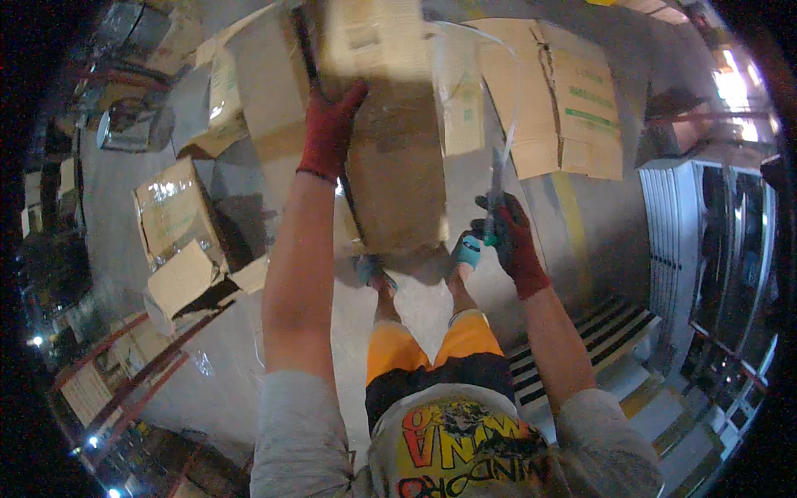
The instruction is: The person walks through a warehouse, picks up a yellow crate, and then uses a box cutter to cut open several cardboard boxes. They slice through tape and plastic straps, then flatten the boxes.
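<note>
My left hand, in a red glove, is closed at the left edge of a tall brown cardboard box in front of me. Its thumb lies toward the box face, and the other fingers are mostly hidden. A dark strip runs along that edge, above and below the glove. To the right of the box, my right hand, in a red and dark glove, is closed round a slim grey tool with a green part; its exact kind is unclear. A pale, thin strip curves from the tool's upper end toward the box top.
Flattened cardboard lies at the far right. A taped box with a raised flap sits at the left, near red rack bars. Grey metal panels stand at the right, above a black-and-white striped platform.
</note>
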A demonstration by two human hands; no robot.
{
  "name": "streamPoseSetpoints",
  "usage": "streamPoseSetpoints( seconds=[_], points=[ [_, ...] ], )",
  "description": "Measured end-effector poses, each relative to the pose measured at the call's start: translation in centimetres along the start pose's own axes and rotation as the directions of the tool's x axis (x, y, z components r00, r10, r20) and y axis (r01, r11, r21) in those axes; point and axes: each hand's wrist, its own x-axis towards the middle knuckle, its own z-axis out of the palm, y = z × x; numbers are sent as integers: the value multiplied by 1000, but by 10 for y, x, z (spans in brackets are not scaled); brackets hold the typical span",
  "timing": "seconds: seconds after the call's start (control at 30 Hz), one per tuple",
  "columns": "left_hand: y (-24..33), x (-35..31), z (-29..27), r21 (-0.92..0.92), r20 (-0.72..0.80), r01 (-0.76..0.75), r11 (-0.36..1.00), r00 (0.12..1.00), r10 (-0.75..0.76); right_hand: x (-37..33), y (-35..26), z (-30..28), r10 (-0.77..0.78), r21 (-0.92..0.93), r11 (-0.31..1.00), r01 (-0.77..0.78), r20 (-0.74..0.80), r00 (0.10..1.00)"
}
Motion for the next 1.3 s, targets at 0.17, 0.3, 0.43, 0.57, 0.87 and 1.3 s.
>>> streamPoseSetpoints(
  seconds=[0.17, 0.3, 0.43, 0.57, 0.87, 1.3],
  points=[
    [-23, -47, 1, 478, 84, -253, 841, 967, 242, 41, -16, 8, -197, -265, 944, 197, 26, 980],
    [-47, -99, -4, -121, -55, 129, 984, 989, -136, 88, -47, 16, -383, -453, 816, 360, 43, 923],
    [-95, -170, 6, -204, -187, 298, 933, 923, -336, 135, -35, 28, -165, -373, 885, 278, 306, 938],
    [-136, -210, -5, -265, -135, 378, 887, 897, -422, 149, 22, 39, -380, -541, 566, 622, 498, 779],
    [-146, -240, -27, -21, -152, 375, 927, 915, -373, 140, 34, 99, -142, -749, 457, 479, 470, 871],
    [-135, -263, -16, 330, -82, 28, 944, 997, -1, 187, -70, 133, 105, -420, 899, 126, 484, 869]
  ],
)
